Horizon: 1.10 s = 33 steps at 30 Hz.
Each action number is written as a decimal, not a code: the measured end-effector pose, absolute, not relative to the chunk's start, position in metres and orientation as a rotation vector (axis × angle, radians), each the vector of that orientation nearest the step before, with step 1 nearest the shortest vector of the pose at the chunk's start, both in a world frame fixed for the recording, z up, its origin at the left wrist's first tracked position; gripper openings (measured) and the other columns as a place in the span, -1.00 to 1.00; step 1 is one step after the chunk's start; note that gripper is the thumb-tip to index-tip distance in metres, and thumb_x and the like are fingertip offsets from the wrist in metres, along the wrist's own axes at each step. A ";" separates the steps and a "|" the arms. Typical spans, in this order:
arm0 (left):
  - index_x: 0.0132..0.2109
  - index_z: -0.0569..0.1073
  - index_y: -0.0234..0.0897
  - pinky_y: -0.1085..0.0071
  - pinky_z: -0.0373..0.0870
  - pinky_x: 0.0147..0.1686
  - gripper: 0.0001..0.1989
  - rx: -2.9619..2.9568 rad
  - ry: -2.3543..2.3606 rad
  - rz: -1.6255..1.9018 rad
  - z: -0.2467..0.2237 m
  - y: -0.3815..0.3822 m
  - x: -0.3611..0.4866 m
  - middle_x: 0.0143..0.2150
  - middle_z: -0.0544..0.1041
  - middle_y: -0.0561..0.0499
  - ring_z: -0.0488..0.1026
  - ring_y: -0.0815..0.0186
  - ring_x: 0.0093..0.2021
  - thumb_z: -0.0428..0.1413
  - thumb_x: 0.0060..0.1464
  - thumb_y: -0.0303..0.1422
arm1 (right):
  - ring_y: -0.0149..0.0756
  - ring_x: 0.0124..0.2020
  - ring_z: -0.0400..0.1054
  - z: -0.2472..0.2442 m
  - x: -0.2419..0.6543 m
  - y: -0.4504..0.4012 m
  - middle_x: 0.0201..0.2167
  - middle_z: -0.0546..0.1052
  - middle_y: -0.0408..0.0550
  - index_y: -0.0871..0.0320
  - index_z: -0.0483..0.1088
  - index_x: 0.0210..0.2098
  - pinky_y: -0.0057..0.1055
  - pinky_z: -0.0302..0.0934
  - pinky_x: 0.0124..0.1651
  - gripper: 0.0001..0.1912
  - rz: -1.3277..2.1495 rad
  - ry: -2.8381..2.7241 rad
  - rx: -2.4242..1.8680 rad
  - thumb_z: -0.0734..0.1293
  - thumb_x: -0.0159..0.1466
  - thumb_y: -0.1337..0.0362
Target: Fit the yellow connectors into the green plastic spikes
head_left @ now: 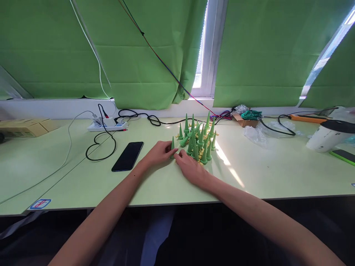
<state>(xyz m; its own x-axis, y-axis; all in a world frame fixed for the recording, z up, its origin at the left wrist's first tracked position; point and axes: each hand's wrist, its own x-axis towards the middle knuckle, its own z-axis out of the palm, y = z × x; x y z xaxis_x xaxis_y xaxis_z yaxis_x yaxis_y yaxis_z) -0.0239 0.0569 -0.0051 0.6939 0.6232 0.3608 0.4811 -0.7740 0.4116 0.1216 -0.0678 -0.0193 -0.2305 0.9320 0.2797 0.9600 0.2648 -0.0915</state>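
Note:
A single green pointed cone (172,143) stands upright on the table, with the thumb and fingers of my left hand (161,152) closed around its lower part. My right hand (191,166) is beside it, fingers drawn together close to the cone's base. Whatever those right fingertips pinch is too small and covered to make out. Just behind and right of my hands is a tight cluster of similar green cones (201,138), mostly upright, one lying tilted across the others. Small yellow pieces (201,161) show around their bases.
Left of my hands lies a black phone (127,156), near a white power strip (107,125) with looping cables. Cardboard boxes (26,127) sit far left. At right are clear plastic wrap (255,136), a small open box (242,120), a white cup (324,136) and a green-edged phone (344,155).

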 end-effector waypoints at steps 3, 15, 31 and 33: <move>-0.52 0.22 -0.28 0.42 0.02 -0.53 -0.62 2.625 0.866 0.709 -0.007 0.058 -0.024 -0.59 0.29 0.09 0.13 0.42 -0.56 0.07 0.10 -0.13 | -0.33 -0.28 0.41 -0.018 0.120 -0.068 -0.08 0.33 0.04 0.18 0.19 0.06 -0.42 0.30 -0.31 -0.57 -0.147 -2.267 -1.780 0.02 0.28 0.61; -0.52 0.24 -0.29 0.43 0.03 -0.52 -0.62 2.597 0.858 0.703 -0.006 0.055 -0.024 -0.58 0.31 0.09 0.13 0.42 -0.54 0.06 0.10 -0.12 | -0.32 -0.32 0.42 -0.020 0.117 -0.065 -0.07 0.34 0.10 0.21 0.17 0.12 -0.41 0.29 -0.33 -0.65 -0.132 -2.218 -1.836 0.02 0.39 0.47; -0.52 0.21 -0.28 0.44 0.05 -0.51 -0.64 2.615 0.863 0.709 -0.008 0.059 -0.022 -0.60 0.30 0.11 0.14 0.43 -0.55 0.07 0.09 -0.16 | -0.30 -0.34 0.45 -0.014 0.114 -0.068 -0.06 0.38 0.15 0.28 0.21 0.12 -0.42 0.34 -0.36 -0.52 -0.274 -2.234 -1.884 0.02 0.26 0.61; -0.52 0.21 -0.28 0.44 0.04 -0.51 -0.65 2.609 0.859 0.719 -0.009 0.059 -0.022 -0.60 0.30 0.11 0.13 0.43 -0.55 0.08 0.08 -0.17 | -0.31 -0.34 0.45 -0.014 0.113 -0.068 -0.05 0.38 0.15 0.28 0.21 0.13 -0.44 0.33 -0.36 -0.53 -0.269 -2.226 -1.887 0.02 0.27 0.60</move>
<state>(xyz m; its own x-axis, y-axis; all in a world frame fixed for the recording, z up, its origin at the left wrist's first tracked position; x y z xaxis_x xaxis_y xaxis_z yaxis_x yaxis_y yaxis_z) -0.0223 0.0592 -0.0088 0.6956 0.6190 0.3647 0.4683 -0.7756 0.4233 0.1133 -0.0681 -0.0142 -0.1575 0.9482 0.2759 0.9866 0.1630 0.0031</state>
